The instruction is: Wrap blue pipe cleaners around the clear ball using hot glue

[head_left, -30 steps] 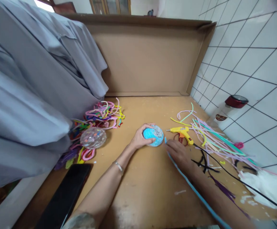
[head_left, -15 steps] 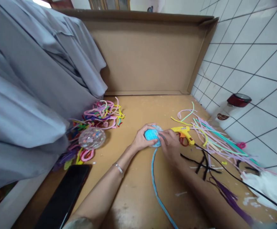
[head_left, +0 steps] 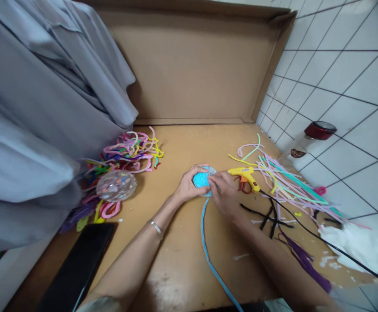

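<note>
A round, clear-looking piece wrapped in rows of bright blue pipe cleaner (head_left: 201, 180) sits in the middle of the table. My left hand (head_left: 189, 184) curls round its left side, thumb along the near edge and fingers over the far edge. At its right side my right hand (head_left: 224, 190) is closed in a pinch against the blue rows; what lies between its fingertips is too small to make out. A long blue strand (head_left: 205, 242) trails from the near side of the ball toward the table's front edge.
On the right lie a yellow glue gun (head_left: 246, 175) with a black cord, red-handled scissors (head_left: 244, 187), loose pipe cleaners (head_left: 286, 182), and a lidded jar (head_left: 306, 141). Left are a clear patterned ball (head_left: 116, 185), a tangled pile (head_left: 133, 149) and a phone (head_left: 78, 264). Cardboard (head_left: 192, 69) stands behind.
The whole view has shifted slightly, so everything sits a little further left and higher. Both hands keep nearly the same hold on the blue-wrapped ball.
</note>
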Available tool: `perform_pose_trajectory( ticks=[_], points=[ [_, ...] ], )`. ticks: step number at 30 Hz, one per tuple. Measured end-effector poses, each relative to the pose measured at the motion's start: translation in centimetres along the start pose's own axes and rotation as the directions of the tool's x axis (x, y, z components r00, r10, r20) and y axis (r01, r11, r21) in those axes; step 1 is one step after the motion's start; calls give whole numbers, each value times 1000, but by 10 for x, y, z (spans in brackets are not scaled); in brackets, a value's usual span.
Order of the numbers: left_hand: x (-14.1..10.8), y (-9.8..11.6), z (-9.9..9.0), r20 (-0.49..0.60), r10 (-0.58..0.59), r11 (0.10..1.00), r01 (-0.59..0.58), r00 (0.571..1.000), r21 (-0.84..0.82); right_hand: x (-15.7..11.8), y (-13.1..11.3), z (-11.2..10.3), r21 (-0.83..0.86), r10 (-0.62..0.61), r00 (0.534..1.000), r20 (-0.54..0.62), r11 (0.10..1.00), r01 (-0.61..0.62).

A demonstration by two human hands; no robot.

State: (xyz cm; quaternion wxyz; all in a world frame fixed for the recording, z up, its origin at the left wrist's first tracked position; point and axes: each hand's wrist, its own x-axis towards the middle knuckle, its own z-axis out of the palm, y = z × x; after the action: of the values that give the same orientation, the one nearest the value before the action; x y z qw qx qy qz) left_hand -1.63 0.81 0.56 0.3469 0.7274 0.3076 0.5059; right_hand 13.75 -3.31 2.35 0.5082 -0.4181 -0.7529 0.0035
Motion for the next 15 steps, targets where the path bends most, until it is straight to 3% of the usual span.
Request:
perform_pose_trajectory(
  ticks=[5,7,10,12,15],
  points=[
    [1,-2,-1,-20,-39,999,39,999,-26,2,22,-20,-203,-9,998,62,979,21],
    [1,-3,-2,-18,-48,998,47,999,-38,1,40,-34,-300,54,999,8,953,-49],
    [2,-2,-2,0,-47,998,47,999,-45,1,58,-48,-280,88,989,-116,953,-117],
    [3,-1,-1,14,-34,998,35,999,-48,1,56,-49,-229,29,996,-88,972,-49],
    [2,2,0,31,-18,999,19,999,-30,1,39,-40,-125,-102,994,49,986,108]
  ],
)
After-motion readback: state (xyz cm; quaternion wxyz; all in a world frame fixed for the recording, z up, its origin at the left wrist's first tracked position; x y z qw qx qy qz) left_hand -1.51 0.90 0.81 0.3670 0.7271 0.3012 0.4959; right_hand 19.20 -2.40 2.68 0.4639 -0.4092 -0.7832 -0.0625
